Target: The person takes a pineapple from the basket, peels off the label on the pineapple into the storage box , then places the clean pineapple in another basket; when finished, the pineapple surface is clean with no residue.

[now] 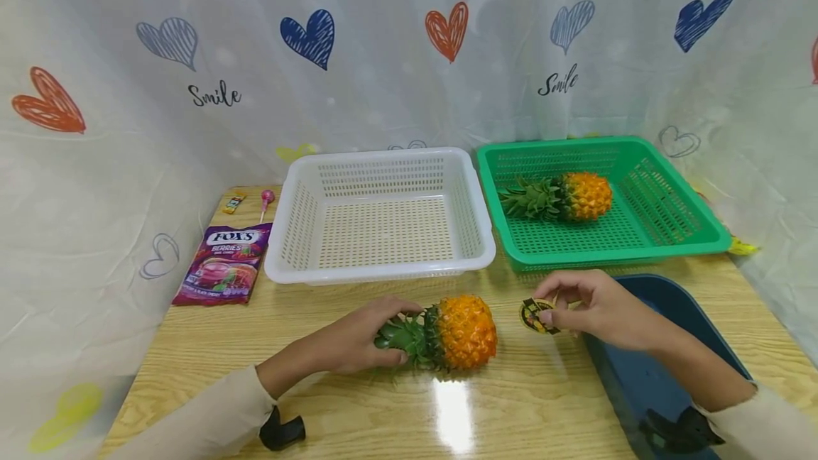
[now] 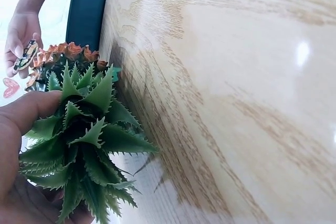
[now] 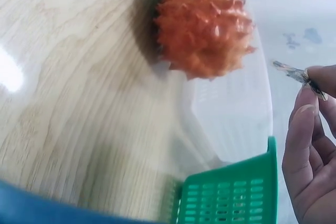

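A small orange pineapple (image 1: pixel 469 333) lies on its side on the wooden table, its green leaves (image 2: pixel 89 135) toward the left. My left hand (image 1: pixel 367 336) grips it by the leaves, thumb on one side and fingers on the other. To the right, my right hand (image 1: pixel 597 307) pinches a thin, round black-and-gold label (image 1: pixel 538 315) between thumb and fingertips, above the table. Seen nearly edge-on in the right wrist view, the label (image 3: pixel 299 74) looks bent. A second pineapple (image 1: pixel 584 196) lies in the green basket (image 1: pixel 671 250) at the back right.
A white basket (image 1: pixel 383 272) stands behind the left hand. Beneath the right forearm is a dark blue tray (image 1: pixel 613 382). At the left lie a purple candy bag (image 1: pixel 224 265), a pink lollipop (image 1: pixel 267 197) and a small yellow wrapper (image 1: pixel 233 203). A printed curtain (image 1: pixel 383 91) hangs behind.
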`<action>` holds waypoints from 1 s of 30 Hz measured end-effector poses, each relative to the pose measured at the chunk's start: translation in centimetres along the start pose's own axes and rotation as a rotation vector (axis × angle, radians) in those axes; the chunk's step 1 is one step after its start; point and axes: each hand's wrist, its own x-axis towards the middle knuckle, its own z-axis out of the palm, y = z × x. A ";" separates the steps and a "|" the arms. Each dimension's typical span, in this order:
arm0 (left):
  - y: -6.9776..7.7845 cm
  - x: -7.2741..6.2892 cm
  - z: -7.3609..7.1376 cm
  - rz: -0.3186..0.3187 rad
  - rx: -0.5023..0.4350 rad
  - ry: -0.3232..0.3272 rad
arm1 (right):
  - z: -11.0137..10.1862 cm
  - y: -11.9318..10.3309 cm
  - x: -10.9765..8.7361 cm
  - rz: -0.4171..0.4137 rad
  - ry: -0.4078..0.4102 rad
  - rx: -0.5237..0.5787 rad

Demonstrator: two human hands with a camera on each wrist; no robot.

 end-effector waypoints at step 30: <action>-0.2 0.0 0.0 0.010 -0.002 0.008 | -4.4 3.5 -3.9 0.099 -0.068 0.066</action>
